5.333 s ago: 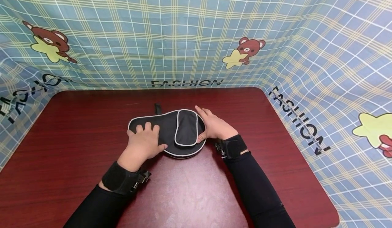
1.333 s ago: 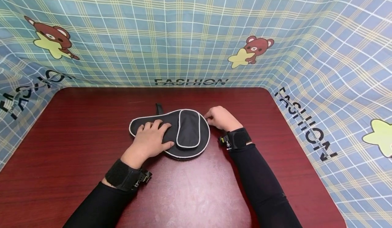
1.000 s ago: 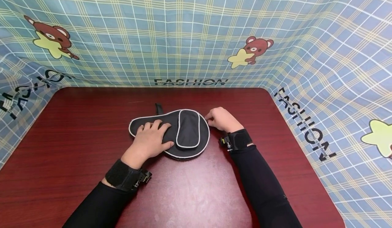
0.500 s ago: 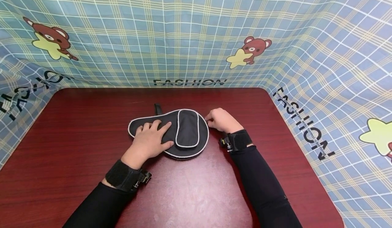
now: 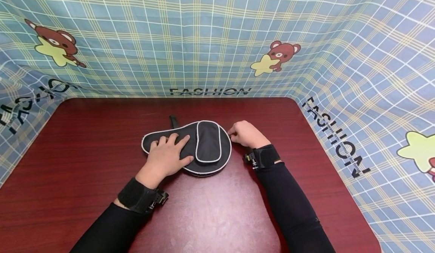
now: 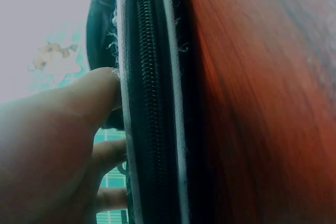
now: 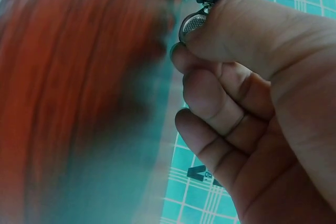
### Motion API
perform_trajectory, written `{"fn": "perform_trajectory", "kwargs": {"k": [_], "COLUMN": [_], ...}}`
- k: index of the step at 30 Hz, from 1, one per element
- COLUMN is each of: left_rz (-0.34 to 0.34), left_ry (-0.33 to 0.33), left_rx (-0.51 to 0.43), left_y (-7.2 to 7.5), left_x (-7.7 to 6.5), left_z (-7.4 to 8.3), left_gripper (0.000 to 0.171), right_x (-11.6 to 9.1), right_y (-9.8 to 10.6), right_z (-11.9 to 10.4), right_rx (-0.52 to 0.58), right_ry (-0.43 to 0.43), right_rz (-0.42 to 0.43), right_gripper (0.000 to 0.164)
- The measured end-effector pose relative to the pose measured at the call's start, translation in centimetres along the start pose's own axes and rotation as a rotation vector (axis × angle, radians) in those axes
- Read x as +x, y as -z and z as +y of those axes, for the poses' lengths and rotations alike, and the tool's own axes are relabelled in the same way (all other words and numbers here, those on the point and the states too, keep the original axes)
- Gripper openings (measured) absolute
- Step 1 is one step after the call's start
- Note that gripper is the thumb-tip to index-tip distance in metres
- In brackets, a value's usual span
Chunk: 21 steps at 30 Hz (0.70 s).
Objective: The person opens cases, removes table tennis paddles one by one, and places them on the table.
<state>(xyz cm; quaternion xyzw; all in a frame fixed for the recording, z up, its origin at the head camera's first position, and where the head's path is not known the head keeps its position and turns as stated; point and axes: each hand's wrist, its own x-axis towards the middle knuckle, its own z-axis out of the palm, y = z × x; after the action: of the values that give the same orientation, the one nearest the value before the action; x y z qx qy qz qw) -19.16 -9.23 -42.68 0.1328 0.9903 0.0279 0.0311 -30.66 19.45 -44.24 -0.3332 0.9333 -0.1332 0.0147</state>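
A black table tennis paddle case (image 5: 224, 158) with white piping lies flat on the table, its narrow end to the left and its round end to the right. On top of the round part is a small pocket (image 5: 208, 141). My left hand (image 5: 164, 156) rests on the narrow half, fingers spread. In the left wrist view the zipper (image 6: 149, 77) along the case's side has its teeth meshed. At the round end's right edge, my right hand (image 5: 246, 133) pinches a metal zipper pull (image 7: 193, 23) between thumb and forefinger, as the right wrist view shows.
A black strap loop (image 5: 173, 121) sticks out from the case's far edge. The dark red table (image 5: 85, 151) is bordered at the back and sides by a blue checked curtain (image 5: 170, 49) with bear prints.
Since the oldest frame, my right hand has gone from lying spread on the case's round end to pinching at its right edge. My left hand has slid slightly right. Little differs over the last second.
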Motion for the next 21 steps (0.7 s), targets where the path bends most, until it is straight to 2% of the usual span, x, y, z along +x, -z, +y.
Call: {"fn": "perform_trajectory", "kwargs": {"k": [16,21], "left_rz": [0.027,0.008], "left_ry": [0.028,0.055], "left_rx": [0.015,0.023], "left_y": [0.0,-0.18], "left_x": [-0.04,0.07], "left_z": [0.62,1.04], "left_gripper": [0.074,0.075], "right_x": [-0.27,-0.45], "right_y": [0.11,0.13], "right_z": [0.04,0.09], "right_rx": [-0.008,-0.008], "right_ry": [-0.002,0.007], "right_rz": [-0.003,-0.002], "right_gripper": [0.022,0.023]}}
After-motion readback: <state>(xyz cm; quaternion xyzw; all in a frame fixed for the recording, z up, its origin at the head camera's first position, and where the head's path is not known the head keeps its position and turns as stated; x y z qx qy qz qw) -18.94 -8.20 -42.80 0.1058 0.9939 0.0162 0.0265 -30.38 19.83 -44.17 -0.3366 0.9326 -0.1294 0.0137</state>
